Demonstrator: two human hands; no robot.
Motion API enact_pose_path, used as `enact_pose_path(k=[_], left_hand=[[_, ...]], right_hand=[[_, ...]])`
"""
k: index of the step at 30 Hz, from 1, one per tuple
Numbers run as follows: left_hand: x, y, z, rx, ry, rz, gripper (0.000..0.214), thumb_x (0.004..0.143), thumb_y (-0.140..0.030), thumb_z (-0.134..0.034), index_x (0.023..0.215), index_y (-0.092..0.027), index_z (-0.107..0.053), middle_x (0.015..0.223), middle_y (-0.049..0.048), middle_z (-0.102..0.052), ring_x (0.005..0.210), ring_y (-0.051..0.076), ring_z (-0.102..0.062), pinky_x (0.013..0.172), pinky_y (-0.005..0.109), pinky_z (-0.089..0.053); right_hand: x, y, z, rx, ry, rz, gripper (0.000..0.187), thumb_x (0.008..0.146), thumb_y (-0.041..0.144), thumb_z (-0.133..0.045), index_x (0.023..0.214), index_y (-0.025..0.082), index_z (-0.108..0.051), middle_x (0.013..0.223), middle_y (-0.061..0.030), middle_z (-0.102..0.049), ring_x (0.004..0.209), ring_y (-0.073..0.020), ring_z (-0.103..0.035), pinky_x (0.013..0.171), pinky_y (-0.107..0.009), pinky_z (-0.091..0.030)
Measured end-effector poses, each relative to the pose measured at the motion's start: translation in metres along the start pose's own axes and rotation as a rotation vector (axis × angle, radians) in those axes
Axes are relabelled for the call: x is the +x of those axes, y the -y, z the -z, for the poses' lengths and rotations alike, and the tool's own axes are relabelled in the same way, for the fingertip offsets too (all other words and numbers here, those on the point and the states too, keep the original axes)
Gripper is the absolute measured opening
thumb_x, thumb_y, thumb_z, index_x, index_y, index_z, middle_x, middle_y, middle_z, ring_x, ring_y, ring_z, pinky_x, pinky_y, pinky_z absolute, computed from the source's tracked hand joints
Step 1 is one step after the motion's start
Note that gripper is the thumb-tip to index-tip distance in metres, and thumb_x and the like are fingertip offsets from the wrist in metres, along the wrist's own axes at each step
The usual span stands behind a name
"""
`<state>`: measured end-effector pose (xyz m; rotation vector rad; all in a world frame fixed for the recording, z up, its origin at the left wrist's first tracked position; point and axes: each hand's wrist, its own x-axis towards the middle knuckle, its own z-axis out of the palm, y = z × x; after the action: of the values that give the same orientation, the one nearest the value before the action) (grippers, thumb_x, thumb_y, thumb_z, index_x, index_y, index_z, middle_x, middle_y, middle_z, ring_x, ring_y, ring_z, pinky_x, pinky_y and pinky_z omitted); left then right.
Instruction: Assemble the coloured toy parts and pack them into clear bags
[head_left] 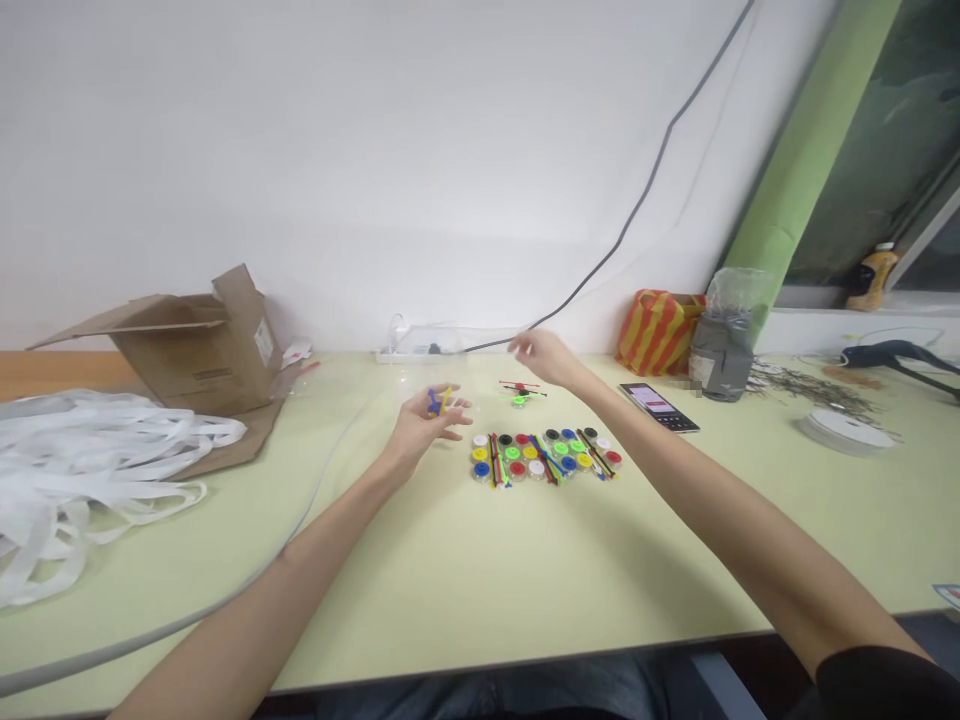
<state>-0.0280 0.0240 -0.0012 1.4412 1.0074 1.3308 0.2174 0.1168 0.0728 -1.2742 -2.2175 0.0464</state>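
Note:
My left hand (425,427) is raised above the pale green table (450,590), its fingers curled around a small blue and yellow plastic piece (439,401). My right hand (546,358) hangs near the table's far side, fingers loosely apart and holding nothing. Just below it, a small assembly of red and black sticks on a green round base (518,394) lies on the tabletop. Nearer me, coloured round plastic caps and several coloured sticks form a tight group (544,456). Neither hand touches that group.
A cardboard box (199,345) and a heap of white plastic strapping (75,470) lie at left. A smartphone (658,407), striped bag (658,333), grey bagged item (720,352) and white tape roll (846,431) lie at right. A power strip (420,347) sits against the wall.

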Motion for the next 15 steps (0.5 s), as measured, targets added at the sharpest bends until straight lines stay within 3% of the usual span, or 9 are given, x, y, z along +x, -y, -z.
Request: enact_pose_path(k=[1,4,10,15], left_hand=[[0.0,0.0,0.0,0.001,-0.002,0.011,0.064,0.071,-0.044,-0.083,0.125,-0.019,-0.061,0.115,0.0134,-0.072,0.094,0.028,-0.074,0.066,0.035,-0.062],[-0.001,-0.001,-0.001,0.017,-0.017,0.034,0.061,0.069,-0.046,-0.084,0.119,-0.018,-0.064,0.12,0.0142,-0.071,0.105,0.031,-0.072,0.069,0.035,-0.063],[0.0,0.002,0.001,0.043,-0.019,0.065,0.052,0.067,-0.048,-0.086,0.104,-0.017,-0.068,0.111,0.013,-0.074,0.104,0.031,-0.071,0.064,0.031,-0.061],[0.002,0.004,0.004,0.065,-0.039,0.068,0.057,0.064,-0.048,-0.088,0.106,-0.016,-0.068,0.101,0.0117,-0.073,0.089,0.028,-0.073,0.055,0.029,-0.059]], right_hand=[[-0.004,-0.01,-0.007,-0.076,0.117,-0.063,0.026,0.086,0.011,-0.057,0.105,0.016,-0.074,0.1,-0.0062,-0.073,0.086,-0.0156,-0.064,0.079,-0.024,-0.045],[-0.016,-0.034,-0.025,-0.148,0.21,-0.128,0.019,0.083,0.014,-0.065,0.099,0.016,-0.076,0.098,-0.0075,-0.074,0.084,-0.0174,-0.065,0.074,-0.024,-0.044],[-0.03,-0.045,-0.046,-0.236,0.243,-0.149,0.012,0.08,0.017,-0.071,0.09,0.017,-0.077,0.098,-0.0105,-0.073,0.091,-0.022,-0.064,0.073,-0.027,-0.042],[-0.029,-0.035,-0.043,-0.241,0.216,-0.102,0.011,0.086,0.017,-0.067,0.089,0.018,-0.077,0.099,-0.0103,-0.071,0.097,-0.0223,-0.061,0.08,-0.028,-0.041]])
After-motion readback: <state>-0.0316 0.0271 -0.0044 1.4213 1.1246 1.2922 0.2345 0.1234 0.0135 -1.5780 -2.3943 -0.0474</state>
